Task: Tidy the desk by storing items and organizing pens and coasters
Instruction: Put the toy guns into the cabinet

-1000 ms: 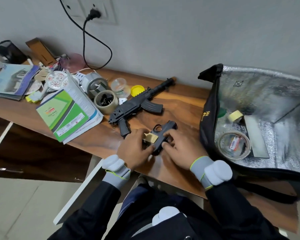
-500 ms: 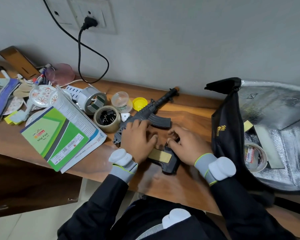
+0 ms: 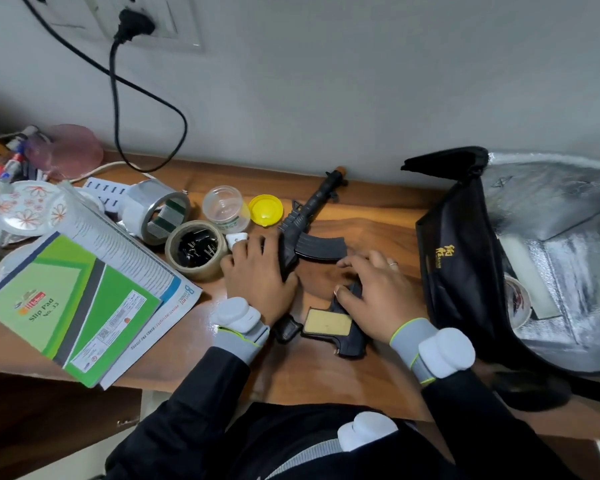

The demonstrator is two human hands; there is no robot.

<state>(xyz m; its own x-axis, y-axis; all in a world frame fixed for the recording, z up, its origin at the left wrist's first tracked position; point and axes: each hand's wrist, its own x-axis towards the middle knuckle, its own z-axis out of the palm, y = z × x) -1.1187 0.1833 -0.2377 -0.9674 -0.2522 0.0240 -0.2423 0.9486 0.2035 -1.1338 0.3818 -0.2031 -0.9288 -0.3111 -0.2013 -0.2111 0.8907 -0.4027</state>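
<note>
- Both hands are down on the toys. The left hand (image 3: pixel 257 278) lies over the rear body of the black toy rifle (image 3: pixel 312 206), which runs through the web between thumb and forefinger, the other fingers bent to the desk. How firmly it grips cannot be told.
- The right hand (image 3: pixel 378 296) covers the upper part of the toy pistol (image 3: pixel 329 323), with the thumb tip pressed on it and bent fingers reaching toward the rifle's magazine.
- Lying flat near the front edge of the wooden desk (image 3: pixel 326 379), the pistol shows its tan grip panel, just beside the rifle's handgrip.
- The rifle lies slantwise, its muzzle at the wall.
- Bare wood lies between the right hand and the open, silver-lined black bag (image 3: pixel 454 271), which holds a tape roll (image 3: pixel 520 306).
- Left of the hands the desk is crowded. A brown tape ring (image 3: pixel 205 273) holding binder clips (image 3: pixel 196 249) is touching the left fingers, and behind it are silver tape (image 3: pixel 142 206), a clear jar (image 3: pixel 226 209) and a yellow lid (image 3: pixel 265 209).
- A green slip pad (image 3: pixel 70 303) overhangs the front edge.
- Floral coasters (image 3: pixel 25 209) and pens (image 3: pixel 13 161) sit far left.
</note>
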